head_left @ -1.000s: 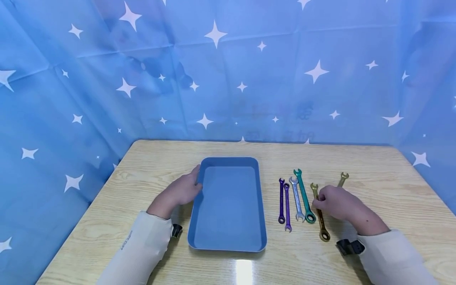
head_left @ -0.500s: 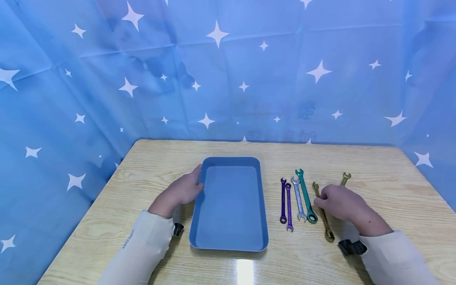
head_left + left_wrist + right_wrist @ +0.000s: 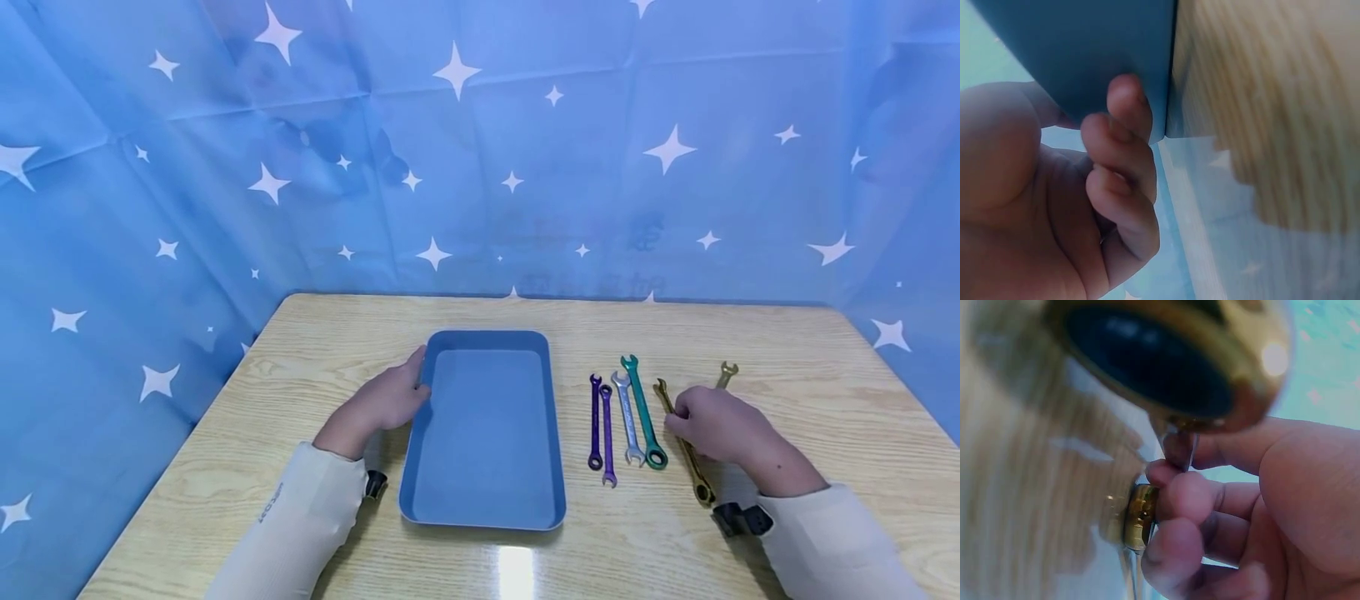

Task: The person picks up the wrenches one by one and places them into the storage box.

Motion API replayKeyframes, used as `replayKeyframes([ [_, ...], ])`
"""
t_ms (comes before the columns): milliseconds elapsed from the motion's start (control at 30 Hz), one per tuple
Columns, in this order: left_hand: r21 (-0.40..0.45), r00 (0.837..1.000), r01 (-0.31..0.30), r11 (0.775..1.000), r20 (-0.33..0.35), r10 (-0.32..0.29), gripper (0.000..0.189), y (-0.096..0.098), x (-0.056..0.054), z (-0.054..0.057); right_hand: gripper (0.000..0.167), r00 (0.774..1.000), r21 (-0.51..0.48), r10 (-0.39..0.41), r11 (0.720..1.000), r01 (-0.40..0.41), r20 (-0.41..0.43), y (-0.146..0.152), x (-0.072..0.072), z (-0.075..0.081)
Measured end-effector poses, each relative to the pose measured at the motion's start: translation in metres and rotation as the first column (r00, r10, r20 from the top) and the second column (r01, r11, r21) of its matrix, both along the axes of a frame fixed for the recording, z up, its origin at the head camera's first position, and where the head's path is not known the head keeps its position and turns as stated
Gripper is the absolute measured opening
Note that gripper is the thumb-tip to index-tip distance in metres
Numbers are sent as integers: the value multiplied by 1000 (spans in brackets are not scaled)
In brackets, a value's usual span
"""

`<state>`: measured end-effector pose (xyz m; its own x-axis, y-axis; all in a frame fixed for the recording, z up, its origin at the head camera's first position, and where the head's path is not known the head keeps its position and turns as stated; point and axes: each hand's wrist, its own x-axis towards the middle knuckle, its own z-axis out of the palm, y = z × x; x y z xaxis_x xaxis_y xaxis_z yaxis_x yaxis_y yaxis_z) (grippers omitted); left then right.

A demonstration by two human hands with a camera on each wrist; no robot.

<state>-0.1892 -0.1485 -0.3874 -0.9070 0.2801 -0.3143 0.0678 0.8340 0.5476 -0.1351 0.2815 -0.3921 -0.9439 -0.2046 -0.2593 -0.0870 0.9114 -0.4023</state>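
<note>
A: While the gold wrench (image 3: 691,463) is in the right hand (image 3: 708,425), how is it held?

B: Pinched, thumb against fingers, mid-shank. It slants at the right of the tool row, forked head far, ring head near. Ring end looks raised; whether the forked end touches the table (image 3: 787,358), can't tell.

A: Neighbours?

B: Second gold wrench (image 3: 726,375), mostly hidden by that hand, forked head showing beyond it. Going left: teal wrench (image 3: 641,408), silver wrench (image 3: 627,418), purple wrench (image 3: 607,437), dark violet wrench (image 3: 596,421). All four flat, roughly side by side.

A: Other hand?

B: Left hand (image 3: 390,396) at the left wall of the tray (image 3: 482,433). Thumb over the rim, fingers bent outside; I read a light pinch.

A: Tally?

B: Done: one wrench gripped, lift barely begun, by my judgement. Left: four plainly untouched; contact with the second gold one unclear. All six are outside the tray, to its right.
</note>
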Motion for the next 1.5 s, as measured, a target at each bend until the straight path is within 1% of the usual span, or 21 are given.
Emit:
replayKeyframes([
  [67,-6,1000,0,1000,-4,0,70,0,-1,-1,39,1000,0,5,1000,-5,-7,0,0,2],
  [200,-6,1000,3,1000,-15,-3,71,0,-1,-2,27,999,-23,18,1000,-19,-26,0,0,7],
  [300,-4,1000,4,1000,-10,-4,71,0,1,-2,21,1000,-62,24,998,-24,-6,-1,0,9],
  [433,-3,1000,2,1000,-9,-2,71,1,2,-1,22,1000,-117,20,993,-18,20,-4,3,13],
  [533,13,1000,-1,1000,-5,1,70,2,3,-1,22,1000,-147,5,989,-2,18,-6,4,16],
  [700,39,1000,0,999,22,-1,71,2,3,-2,21,1000,-188,-19,982,23,22,-11,4,20],
  [867,75,999,-1,997,39,-2,73,3,3,-3,22,999,-228,-42,973,43,6,-17,5,24],
  [1000,122,997,-1,993,74,-9,75,4,4,-2,25,999,-254,-46,966,41,-16,-21,7,27],
  [1100,147,995,2,989,96,-16,75,5,5,-3,27,998,-293,-60,955,48,-30,-23,8,29],
  [1200,167,995,8,986,101,-25,75,4,4,-3,31,996,-341,-74,938,54,-48,-26,9,30],
  [1300,181,994,20,983,99,-38,74,4,3,-3,34,995,-380,-92,922,69,-44,-29,10,32],
  [1367,184,993,24,983,106,-44,73,5,2,-3,35,995,-398,-100,914,81,-26,-31,11,33],
  [1500,176,991,19,984,124,-41,69,5,2,-3,34,996,-439,-91,895,80,-3,-35,13,35],
])
